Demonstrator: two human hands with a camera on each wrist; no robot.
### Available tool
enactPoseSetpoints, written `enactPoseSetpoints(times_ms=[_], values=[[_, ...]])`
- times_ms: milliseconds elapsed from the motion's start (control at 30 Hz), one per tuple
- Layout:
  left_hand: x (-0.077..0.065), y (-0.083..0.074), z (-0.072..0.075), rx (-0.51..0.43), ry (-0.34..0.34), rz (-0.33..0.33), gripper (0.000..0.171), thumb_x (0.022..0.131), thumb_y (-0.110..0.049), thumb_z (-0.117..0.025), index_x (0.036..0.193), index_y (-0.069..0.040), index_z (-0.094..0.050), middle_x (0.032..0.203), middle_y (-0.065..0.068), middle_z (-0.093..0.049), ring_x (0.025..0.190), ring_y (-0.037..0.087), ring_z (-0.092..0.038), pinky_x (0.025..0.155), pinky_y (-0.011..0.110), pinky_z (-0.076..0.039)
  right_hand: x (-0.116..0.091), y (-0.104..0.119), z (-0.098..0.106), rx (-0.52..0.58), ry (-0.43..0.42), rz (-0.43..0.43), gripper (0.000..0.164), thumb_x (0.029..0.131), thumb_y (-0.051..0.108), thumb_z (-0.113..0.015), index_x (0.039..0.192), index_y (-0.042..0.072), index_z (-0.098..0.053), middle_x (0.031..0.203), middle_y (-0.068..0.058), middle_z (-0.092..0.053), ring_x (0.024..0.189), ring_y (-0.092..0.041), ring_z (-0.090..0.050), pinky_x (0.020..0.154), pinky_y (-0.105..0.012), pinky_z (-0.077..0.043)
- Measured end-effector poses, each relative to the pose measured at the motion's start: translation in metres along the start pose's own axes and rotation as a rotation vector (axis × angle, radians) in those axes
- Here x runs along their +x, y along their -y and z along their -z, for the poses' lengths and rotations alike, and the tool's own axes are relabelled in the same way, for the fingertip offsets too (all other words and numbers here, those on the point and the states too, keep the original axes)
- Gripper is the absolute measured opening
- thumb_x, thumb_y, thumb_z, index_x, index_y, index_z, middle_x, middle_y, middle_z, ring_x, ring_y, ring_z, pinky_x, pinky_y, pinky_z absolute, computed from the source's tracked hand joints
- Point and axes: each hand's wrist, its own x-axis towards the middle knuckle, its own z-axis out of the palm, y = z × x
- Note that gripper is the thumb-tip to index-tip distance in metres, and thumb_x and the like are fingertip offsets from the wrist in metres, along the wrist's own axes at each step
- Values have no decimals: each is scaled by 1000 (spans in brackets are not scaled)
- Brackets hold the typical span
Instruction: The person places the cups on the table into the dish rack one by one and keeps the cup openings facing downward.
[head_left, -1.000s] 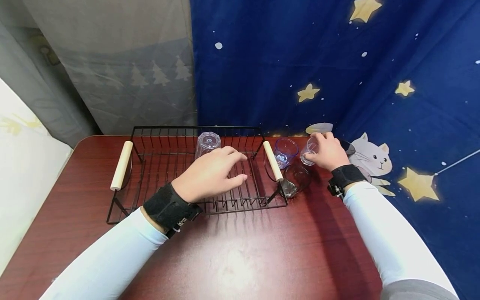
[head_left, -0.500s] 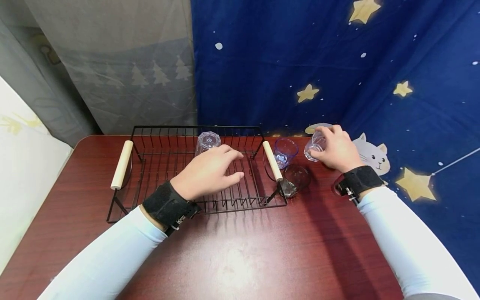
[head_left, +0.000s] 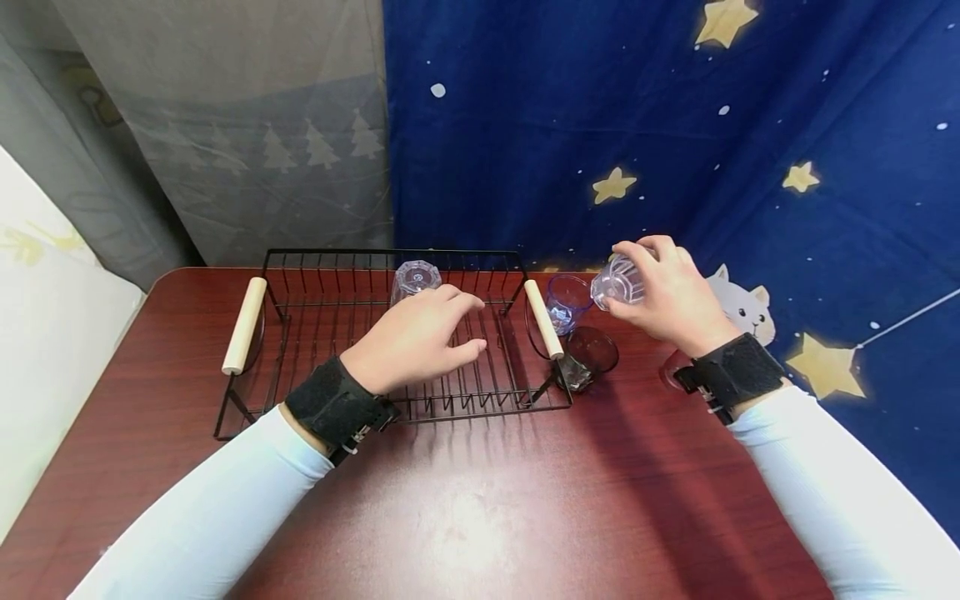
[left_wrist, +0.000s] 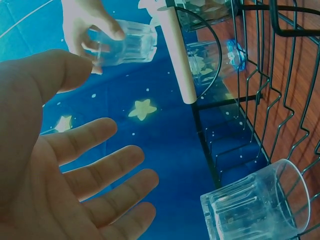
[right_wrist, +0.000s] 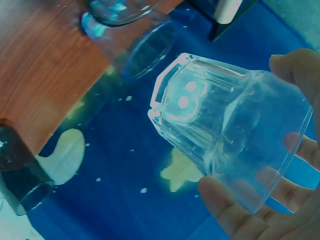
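Observation:
My right hand (head_left: 667,292) grips a clear faceted glass (head_left: 617,282) in the air, right of the black wire dish rack (head_left: 397,251). The glass is tilted, its thick base turned to the left, and in the right wrist view thumb and fingers wrap its rim end. Over the rack hovers my left hand (head_left: 412,337), fingers apart and holding nothing. Behind that hand an upside-down clear glass (head_left: 415,277) stands in the rack, partly hidden; the left wrist view shows its rim on the wires (left_wrist: 260,205).
A blue-rimmed glass (head_left: 567,304) and a dark glass (head_left: 592,354) stand beside the rack's right wooden handle (head_left: 543,319). Another tinted glass (head_left: 675,367) is partly hidden by the right wrist. A curtain (head_left: 525,125) hangs behind the table (head_left: 480,500).
My right hand has lifted the clear glass from the table and tipped it from upright so its base points left. The left hand has barely moved.

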Motion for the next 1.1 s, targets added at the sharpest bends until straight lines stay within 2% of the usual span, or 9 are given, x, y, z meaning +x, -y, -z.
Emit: enactPoseSetpoints(times_ms=[433,667,833,967,1100], values=[[-1,1,-1,-9,-2,17,56,94,-45,-62,139,-12,-55,133,8,-59,120,27,-60,99,43,-50,2,61,5,99,-118,227,73,69,34,-86,134,13,-59,128,-19,-54,110,-39,-55,92,-54,-47],[-1,1,-3,-6,-8,16,58,93,-45,-64,139,-10,-55,132,9,-60,119,27,-60,98,43,-51,1,80,2,167,-109,279,74,70,36,-88,135,13,-58,129,-18,-53,114,-34,-55,94,-51,-48],[-2,2,-5,-16,-14,18,63,91,-46,-67,141,-10,-53,132,9,-60,119,26,-60,97,43,-51,-4,91,0,247,-72,277,75,71,36,-88,136,16,-58,132,-13,-52,110,-28,-57,85,-43,-53],[-2,2,-6,-43,-17,13,67,89,-47,-70,142,-11,-51,131,8,-60,118,24,-60,96,42,-52,-6,103,-1,333,-44,287,74,73,35,-87,137,16,-56,135,-8,-50,113,-21,-56,84,-36,-52],[-1,4,-7,-97,-31,-14,70,84,-47,-75,139,-11,-52,123,5,-62,110,19,-61,91,39,-53,-6,113,-2,410,-46,330,74,72,33,-89,136,14,-56,136,-6,-51,118,-19,-54,88,-37,-51]])
